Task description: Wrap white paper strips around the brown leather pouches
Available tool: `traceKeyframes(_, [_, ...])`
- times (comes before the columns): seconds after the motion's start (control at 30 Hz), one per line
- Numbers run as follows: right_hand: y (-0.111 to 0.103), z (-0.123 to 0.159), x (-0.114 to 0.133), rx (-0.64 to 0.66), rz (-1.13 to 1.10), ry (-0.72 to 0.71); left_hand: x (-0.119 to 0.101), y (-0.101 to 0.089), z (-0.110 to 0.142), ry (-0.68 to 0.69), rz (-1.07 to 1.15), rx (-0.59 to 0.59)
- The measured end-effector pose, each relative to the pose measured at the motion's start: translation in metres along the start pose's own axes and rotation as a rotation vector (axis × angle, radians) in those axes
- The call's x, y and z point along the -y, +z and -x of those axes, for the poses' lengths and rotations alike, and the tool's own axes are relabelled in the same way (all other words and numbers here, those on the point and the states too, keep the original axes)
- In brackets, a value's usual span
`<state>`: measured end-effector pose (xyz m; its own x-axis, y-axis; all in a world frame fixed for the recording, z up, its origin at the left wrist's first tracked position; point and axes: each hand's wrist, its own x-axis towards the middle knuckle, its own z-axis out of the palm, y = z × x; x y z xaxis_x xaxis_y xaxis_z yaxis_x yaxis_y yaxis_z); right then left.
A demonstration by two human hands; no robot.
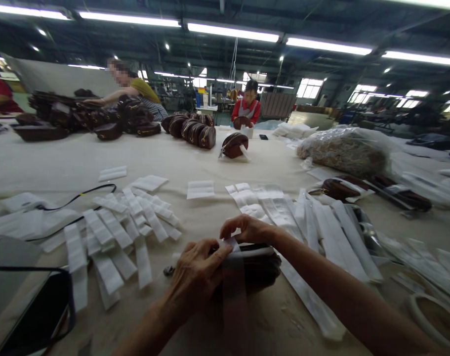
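A dark brown leather bag lies on the table right in front of me. A thin, see-through white strip runs across its middle and down the near side. My left hand is closed at the bag's left part, with thumb and forefinger pressed on the strip's upper end. From the far side my right hand reaches over the bag, its fingers bent and pinching at that same end. A metal zip pull shows left of my left hand. The bag's underside is hidden.
White folded strips lie in a loose pile at left, with longer white strips at right. Finished-looking brown bags stand farther back. A plastic-wrapped bundle sits at right. Co-workers are across the table.
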<state>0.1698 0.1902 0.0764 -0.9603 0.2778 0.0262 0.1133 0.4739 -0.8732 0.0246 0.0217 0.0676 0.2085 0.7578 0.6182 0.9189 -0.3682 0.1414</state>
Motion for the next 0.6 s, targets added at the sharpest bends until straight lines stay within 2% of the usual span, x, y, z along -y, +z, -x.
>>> traceKeyframes(0.1, [0.000,-0.001,-0.019,0.092,-0.150,0.077,-0.002,-0.001,-0.001,-0.050,-0.014,0.019])
traceKeyframes(0.23, [0.001,0.002,-0.040,0.103,-0.240,0.123,-0.002,-0.005,-0.006,0.049,0.081,0.094])
traceKeyframes(0.4, [0.002,0.009,-0.037,0.087,-0.271,0.117,0.004,-0.003,-0.005,0.085,0.171,0.145])
traceKeyframes(0.47, [0.005,0.011,-0.031,0.055,-0.227,0.084,0.005,-0.003,-0.003,0.075,0.226,0.125])
traceKeyframes(0.53, [0.012,0.015,-0.025,-0.024,-0.075,0.026,0.004,-0.009,-0.005,0.044,0.292,0.115])
traceKeyframes(0.6, [0.023,0.022,-0.020,-0.135,0.092,-0.014,0.002,-0.021,-0.012,-0.028,0.372,0.174])
